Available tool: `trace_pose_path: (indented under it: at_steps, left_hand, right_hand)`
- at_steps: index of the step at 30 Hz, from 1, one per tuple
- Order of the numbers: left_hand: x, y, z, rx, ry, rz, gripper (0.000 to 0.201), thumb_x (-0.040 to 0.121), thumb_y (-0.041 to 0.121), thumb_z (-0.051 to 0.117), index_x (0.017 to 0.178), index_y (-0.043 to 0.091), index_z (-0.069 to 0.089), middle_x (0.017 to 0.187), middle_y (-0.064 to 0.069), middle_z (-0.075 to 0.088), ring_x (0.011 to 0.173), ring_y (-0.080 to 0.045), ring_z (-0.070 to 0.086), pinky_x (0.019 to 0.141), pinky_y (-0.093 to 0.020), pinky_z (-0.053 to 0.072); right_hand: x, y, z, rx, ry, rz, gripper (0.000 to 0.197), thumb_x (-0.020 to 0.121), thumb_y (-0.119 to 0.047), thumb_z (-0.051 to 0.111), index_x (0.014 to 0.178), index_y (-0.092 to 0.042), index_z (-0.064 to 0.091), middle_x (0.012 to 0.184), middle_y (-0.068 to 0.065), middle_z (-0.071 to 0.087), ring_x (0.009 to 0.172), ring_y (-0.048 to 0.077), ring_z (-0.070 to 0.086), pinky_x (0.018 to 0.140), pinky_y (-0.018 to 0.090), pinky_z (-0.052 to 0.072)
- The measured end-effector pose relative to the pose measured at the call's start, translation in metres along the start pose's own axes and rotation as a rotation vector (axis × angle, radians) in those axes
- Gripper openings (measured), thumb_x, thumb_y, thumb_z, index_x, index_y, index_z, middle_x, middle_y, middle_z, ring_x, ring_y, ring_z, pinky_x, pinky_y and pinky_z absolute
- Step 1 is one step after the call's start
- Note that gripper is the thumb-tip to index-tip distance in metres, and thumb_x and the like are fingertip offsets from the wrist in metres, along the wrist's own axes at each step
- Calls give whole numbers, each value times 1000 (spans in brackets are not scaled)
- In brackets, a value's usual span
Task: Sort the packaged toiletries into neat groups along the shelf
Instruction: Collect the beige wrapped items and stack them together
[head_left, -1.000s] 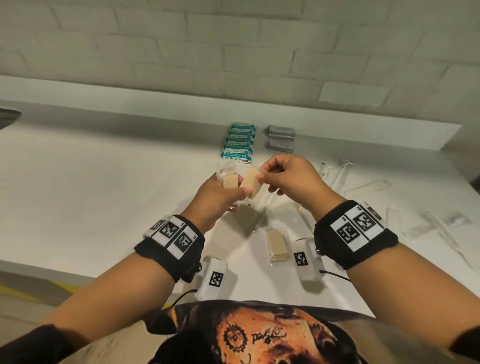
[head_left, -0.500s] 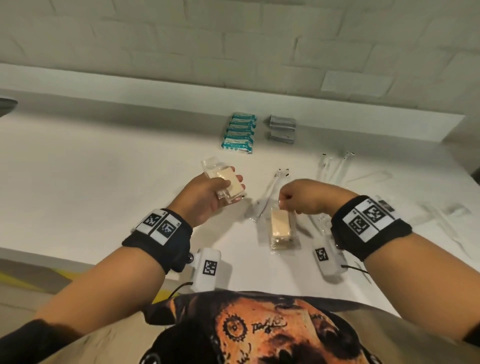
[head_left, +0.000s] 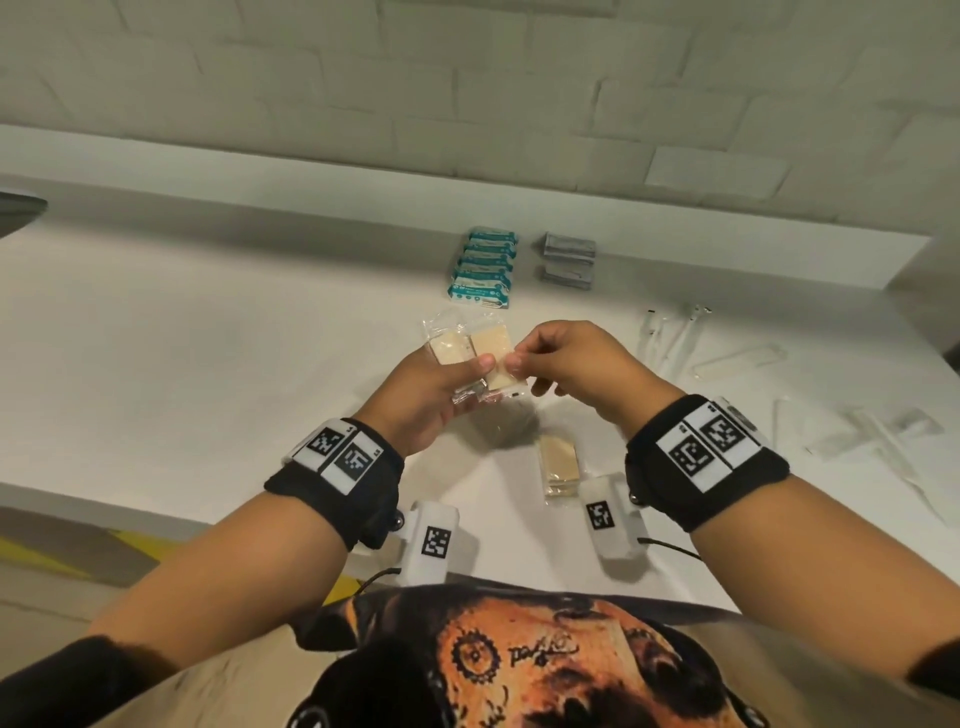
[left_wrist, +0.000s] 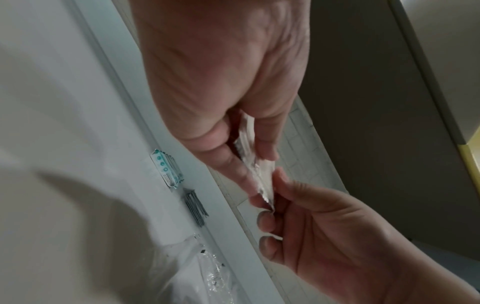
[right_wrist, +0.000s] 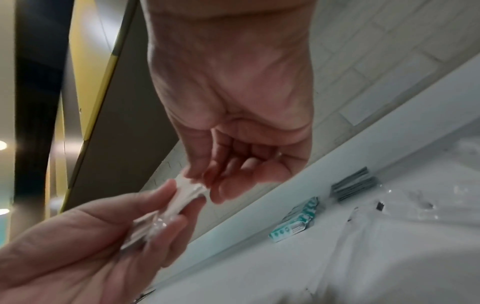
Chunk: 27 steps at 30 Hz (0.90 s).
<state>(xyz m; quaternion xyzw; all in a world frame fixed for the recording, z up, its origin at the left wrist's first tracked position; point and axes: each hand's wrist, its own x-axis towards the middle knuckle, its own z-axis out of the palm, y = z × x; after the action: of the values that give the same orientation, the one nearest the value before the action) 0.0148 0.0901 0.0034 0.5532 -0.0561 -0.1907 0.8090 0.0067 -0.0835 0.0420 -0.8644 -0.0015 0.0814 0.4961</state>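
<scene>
My left hand (head_left: 460, 382) holds a small stack of beige soap packets (head_left: 457, 349) in clear wrap above the white shelf (head_left: 208, 374). My right hand (head_left: 519, 359) pinches the right-hand packet (head_left: 496, 358) of that stack at its edge. In the left wrist view the left hand (left_wrist: 250, 164) and right hand (left_wrist: 270, 205) meet on the crinkled wrap (left_wrist: 259, 181). The right wrist view shows the right hand (right_wrist: 205, 186) on the packets (right_wrist: 166, 216). One more beige packet (head_left: 558, 462) lies on the shelf below my hands.
A row of teal packets (head_left: 483, 267) and a pile of grey packets (head_left: 569, 257) sit by the back ledge. Clear-wrapped toothbrushes (head_left: 675, 338) and other clear packets (head_left: 872, 436) lie scattered to the right. The brick wall (head_left: 467, 104) rises behind.
My right hand dropped to the beige packets on the shelf, then rose again with one and brought it against the stack in my left hand, which also lifted.
</scene>
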Motion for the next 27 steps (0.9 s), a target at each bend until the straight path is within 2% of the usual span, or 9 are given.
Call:
trace_pose_path:
  at_steps: [4,8,10,12,15,18,21,24,27]
  left_hand:
    - [1,1,2,16,3,26,29,94,7,54,122,3,56,100,-10,66,89,-22,66,76,-29,58]
    - [2,1,-1,26,148,60,9,95,19,57,98,11,60,89,-4,62,84,-20,64,76,-31,57]
    - [3,3,-5,73,150,73,3,92,14,61,93,14,58,90,-4,62,84,-19,64,77,-30,57]
    - [2,3,-3,167,72,38,13,87,4,65,89,15,57,91,-4,65,85,-19,66,78,-32,56]
    - [1,1,7,280,35,21,20,81,-4,68,86,14,59,87,-6,65,81,-20,66,69,-29,56]
    - [0,-2,11,230,86,43,21,81,-4,68,84,15,59,82,-5,64,77,-18,66,61,-23,55]
    - [0,-5,6,180,87,11,19,83,-2,68,90,12,58,86,-7,62,76,-18,66,61,-23,56]
    - [-1,-5,0,136,93,-35,14,87,4,65,95,12,57,88,-6,62,79,-19,67,62,-24,56]
    - [-4,-3,-1,92,112,-77,8,93,18,60,98,12,59,91,-7,64,81,-22,69,64,-26,58]
  right_hand:
    - [-4,1,2,41,-60,17,18,80,-16,75,87,-13,59,78,1,71,69,14,68,58,25,45]
    - [-3,-4,-19,79,-42,48,19,82,0,64,84,-15,53,82,12,71,73,24,70,60,30,47]
    - [-5,-7,-28,-27,-106,42,17,84,3,59,87,-14,56,79,10,68,69,24,68,60,31,49]
    - [-6,-10,-29,-113,-143,10,17,86,2,59,96,-12,62,78,7,65,66,20,65,60,32,50]
    - [-2,-9,-23,-21,-55,-19,16,85,-2,67,101,-6,66,75,6,66,60,16,62,58,30,52]
    - [-2,-6,-23,43,23,37,12,80,-9,76,84,-2,67,68,6,66,56,16,60,53,26,51]
    - [2,2,-26,-202,154,68,16,77,-21,80,78,-8,71,74,4,69,61,16,60,56,28,47]
    - [3,6,-34,-485,304,46,12,83,-27,73,79,-16,72,80,1,69,69,18,60,63,28,46]
    - [-2,7,-42,-407,135,40,10,87,-23,68,82,-14,70,73,-3,64,65,13,58,65,26,45]
